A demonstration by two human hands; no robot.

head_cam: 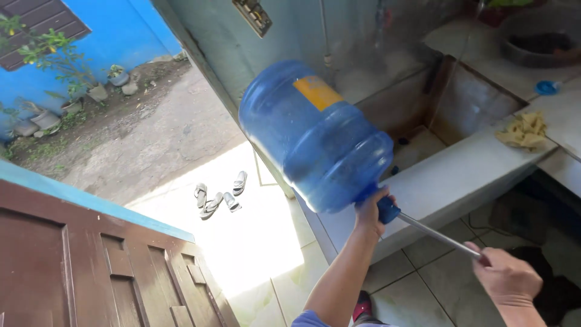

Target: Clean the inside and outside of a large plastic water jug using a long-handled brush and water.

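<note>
A large blue water jug [315, 136] with a yellow label is held up and tilted, its base pointing up and left. My left hand [370, 213] grips its neck at the lower right. A thin metal rod [439, 236] runs out of the jug's mouth. My right hand [505, 275] holds the rod's outer end, lower right of the jug.
A concrete sink basin [460, 109] with a wide ledge [460, 175] lies behind the jug, with a yellow cloth [523, 130] and a blue cap [546, 88] on it. A brown wooden door [91, 266] is at lower left. Several sandals [219, 195] lie on the sunlit tile floor.
</note>
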